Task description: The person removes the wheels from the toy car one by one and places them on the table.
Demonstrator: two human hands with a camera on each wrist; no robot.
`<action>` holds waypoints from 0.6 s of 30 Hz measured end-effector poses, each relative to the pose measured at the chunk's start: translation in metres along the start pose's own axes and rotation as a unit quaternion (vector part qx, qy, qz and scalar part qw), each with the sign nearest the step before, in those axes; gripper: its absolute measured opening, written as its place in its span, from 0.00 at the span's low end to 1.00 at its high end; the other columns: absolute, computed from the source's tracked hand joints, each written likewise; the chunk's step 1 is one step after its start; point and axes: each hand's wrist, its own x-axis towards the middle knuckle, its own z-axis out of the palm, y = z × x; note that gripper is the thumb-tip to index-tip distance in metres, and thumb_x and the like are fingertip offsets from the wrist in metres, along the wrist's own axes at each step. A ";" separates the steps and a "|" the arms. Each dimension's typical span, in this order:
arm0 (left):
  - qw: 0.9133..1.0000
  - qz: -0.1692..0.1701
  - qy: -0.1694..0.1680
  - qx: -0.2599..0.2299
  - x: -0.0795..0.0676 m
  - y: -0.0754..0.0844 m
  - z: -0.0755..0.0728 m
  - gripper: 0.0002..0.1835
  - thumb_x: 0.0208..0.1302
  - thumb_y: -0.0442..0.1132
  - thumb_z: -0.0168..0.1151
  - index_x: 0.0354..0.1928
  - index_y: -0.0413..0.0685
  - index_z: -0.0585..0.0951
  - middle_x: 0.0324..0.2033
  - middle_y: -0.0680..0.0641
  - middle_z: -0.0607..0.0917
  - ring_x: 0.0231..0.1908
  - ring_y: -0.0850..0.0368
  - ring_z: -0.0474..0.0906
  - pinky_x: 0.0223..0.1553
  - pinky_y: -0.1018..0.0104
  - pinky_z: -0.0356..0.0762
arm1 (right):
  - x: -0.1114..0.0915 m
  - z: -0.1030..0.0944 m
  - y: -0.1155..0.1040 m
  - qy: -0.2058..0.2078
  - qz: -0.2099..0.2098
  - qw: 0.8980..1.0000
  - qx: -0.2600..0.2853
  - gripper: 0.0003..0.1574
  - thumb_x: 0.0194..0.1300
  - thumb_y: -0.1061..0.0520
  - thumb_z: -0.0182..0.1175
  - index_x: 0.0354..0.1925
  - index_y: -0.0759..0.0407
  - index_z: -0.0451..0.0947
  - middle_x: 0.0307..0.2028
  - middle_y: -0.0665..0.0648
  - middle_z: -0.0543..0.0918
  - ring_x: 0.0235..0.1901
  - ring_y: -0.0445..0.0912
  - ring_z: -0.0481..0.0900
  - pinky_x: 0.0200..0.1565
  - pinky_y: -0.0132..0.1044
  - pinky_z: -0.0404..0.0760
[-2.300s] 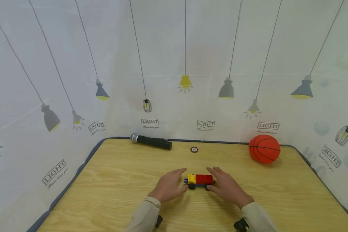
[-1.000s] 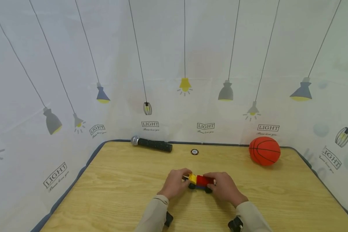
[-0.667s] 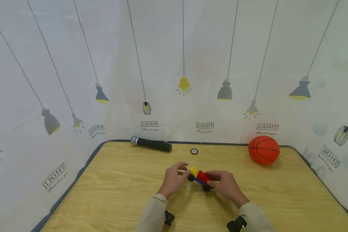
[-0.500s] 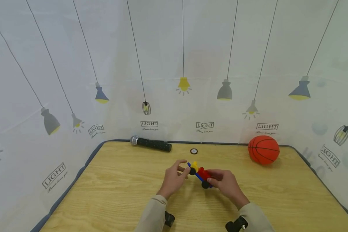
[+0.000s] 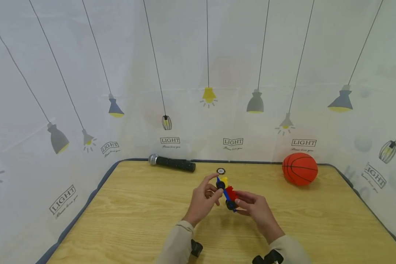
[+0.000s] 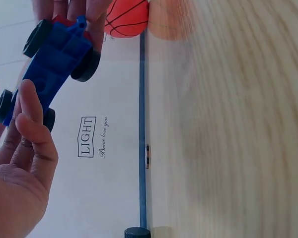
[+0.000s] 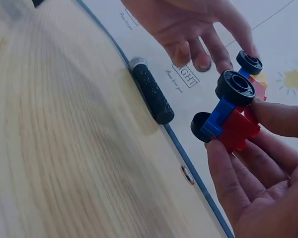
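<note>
A toy car [image 5: 231, 193] of building bricks, with a red and yellow body, blue base and black wheels, is held up over the table, its yellow front end raised. My right hand [image 5: 260, 211] grips its red rear part between thumb and fingers. At the front end, my left hand [image 5: 200, 202] has index finger and thumb around the wheel area, its other fingers curled. The left wrist view shows the blue underside of the car [image 6: 54, 62] with left fingers against it. In the right wrist view, the right thumb and fingers pinch the red bricks [image 7: 236, 130].
A black microphone [image 5: 175, 163] with a silver head lies at the back left of the wooden table [image 5: 135, 212]. A small round chip [image 5: 220, 171] lies just beyond the hands. The red basketball [image 5: 300, 169] sits at the back right. A printed cloth [image 5: 184, 73] hangs behind.
Both hands have taken hold of the toy car, which stood flat on the table. It has been lifted, and its front tilted steeply upward and away.
</note>
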 end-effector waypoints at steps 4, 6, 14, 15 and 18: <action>1.000 0.011 -0.002 0.012 0.001 0.002 0.003 0.23 0.72 0.48 0.61 0.67 0.68 0.72 0.33 0.42 0.84 0.23 0.54 0.82 0.26 0.68 0.78 | -0.006 0.004 -0.002 0.003 0.009 1.000 0.017 0.24 0.71 0.59 0.61 0.64 0.62 0.76 0.60 0.66 0.82 0.49 0.47 0.86 0.51 0.47 0.86; 1.000 0.012 0.003 0.012 0.001 0.003 0.004 0.21 0.71 0.48 0.62 0.65 0.67 0.75 0.32 0.43 0.82 0.21 0.59 0.79 0.25 0.70 0.78 | -0.008 0.006 -0.002 0.004 0.011 1.000 0.019 0.25 0.71 0.58 0.61 0.63 0.62 0.76 0.59 0.65 0.83 0.48 0.47 0.86 0.50 0.46 0.86; 1.000 0.012 0.002 -0.008 0.002 0.006 0.003 0.14 0.69 0.47 0.64 0.56 0.61 0.81 0.34 0.44 0.85 0.19 0.65 0.75 0.27 0.65 0.82 | -0.013 0.009 0.000 0.020 0.024 0.999 0.021 0.24 0.71 0.57 0.62 0.63 0.63 0.77 0.58 0.66 0.83 0.49 0.48 0.86 0.50 0.46 0.86; 1.000 0.013 0.000 -0.008 0.002 0.007 0.003 0.14 0.70 0.47 0.64 0.55 0.61 0.81 0.32 0.43 0.84 0.19 0.65 0.75 0.26 0.64 0.82 | -0.013 0.010 0.001 0.021 0.025 0.999 0.025 0.25 0.71 0.56 0.62 0.63 0.63 0.77 0.59 0.66 0.83 0.49 0.48 0.86 0.50 0.46 0.86; 1.000 0.008 -0.006 -0.012 0.002 0.008 0.002 0.12 0.71 0.47 0.62 0.54 0.60 0.81 0.30 0.42 0.83 0.19 0.65 0.75 0.26 0.59 0.82 | -0.014 0.011 0.003 0.020 0.018 0.999 0.041 0.27 0.72 0.55 0.61 0.65 0.62 0.74 0.59 0.66 0.82 0.50 0.48 0.85 0.52 0.46 0.86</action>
